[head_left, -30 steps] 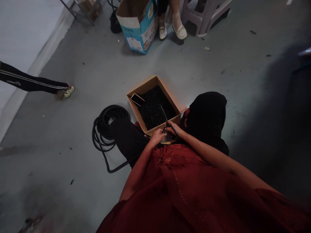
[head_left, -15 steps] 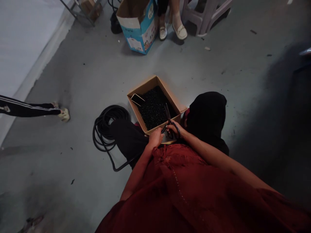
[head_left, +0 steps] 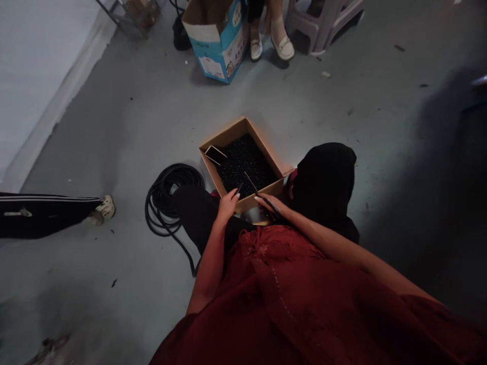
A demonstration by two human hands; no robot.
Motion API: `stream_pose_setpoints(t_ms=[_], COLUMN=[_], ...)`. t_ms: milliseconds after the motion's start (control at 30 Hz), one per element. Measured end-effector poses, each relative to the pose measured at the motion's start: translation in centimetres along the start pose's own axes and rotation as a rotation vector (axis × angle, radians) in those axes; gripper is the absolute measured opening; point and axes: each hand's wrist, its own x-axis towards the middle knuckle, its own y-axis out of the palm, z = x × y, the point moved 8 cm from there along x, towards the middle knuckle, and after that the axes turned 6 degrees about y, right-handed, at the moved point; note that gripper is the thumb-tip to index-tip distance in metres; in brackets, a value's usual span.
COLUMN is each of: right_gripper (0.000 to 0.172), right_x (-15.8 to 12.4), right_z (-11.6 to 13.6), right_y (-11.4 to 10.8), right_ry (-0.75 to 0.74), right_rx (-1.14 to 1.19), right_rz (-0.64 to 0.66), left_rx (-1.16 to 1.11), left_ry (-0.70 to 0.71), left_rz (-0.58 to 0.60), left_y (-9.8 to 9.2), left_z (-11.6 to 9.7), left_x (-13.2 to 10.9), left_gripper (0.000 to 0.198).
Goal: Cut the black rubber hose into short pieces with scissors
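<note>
Lap: red cloth (head_left: 289, 284) and black trouser knees; both hands meet just above it, at the box's near wall.
Left hand (head_left: 227, 204): fingers curled at the cardboard edge, a short dark tip showing past them. I cannot tell whether the grip pinches it.
Right hand (head_left: 268, 204): grip pressed around the handles of scissors (head_left: 254, 186); blades look together and slant out over the box.
Hose (head_left: 171, 195): black, coiled on the floor just left of the knee, one end trailing back towards the lap.
Box (head_left: 224, 136): open cardboard, between the knees, holding a deep layer of small black bits (head_left: 243, 165) – and a phone (head_left: 215, 154) leaning in its left corner.
Progress: many bits lie cut in the box, while most of the hose looks whole.
Beyond: a passer-by's leg (head_left: 49, 213) at left; farther off a blue carton (head_left: 216, 40), a seated person's white shoes (head_left: 283, 48) and a stool (head_left: 323, 23).
</note>
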Motion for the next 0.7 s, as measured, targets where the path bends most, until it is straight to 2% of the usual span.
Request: stream_pose_setpoints(t_ms=[100,267,700], right_gripper=[0.036,0.043,0.045], right_x=[0.0,0.0,0.2], right_z=[0.3,0.6,0.3], right_y=[0.0,0.5,1.2], right_ry=[-0.030,-0.079,-0.112], right_rx=[-0.058,-0.136,-0.201], right_rz=[0.006,0.030,0.046], left_rx=[-0.070,-0.104,-0.089], left_ry=[-0.044,-0.058,-0.011], left_rz=[-0.046,-0.067,0.022], left_y=[-0.1,-0.1,1.7], left_z=[0.9,1.3,1.4], left_x=[0.2,0.4,0.7], left_gripper=[0.038,0.038,0.036])
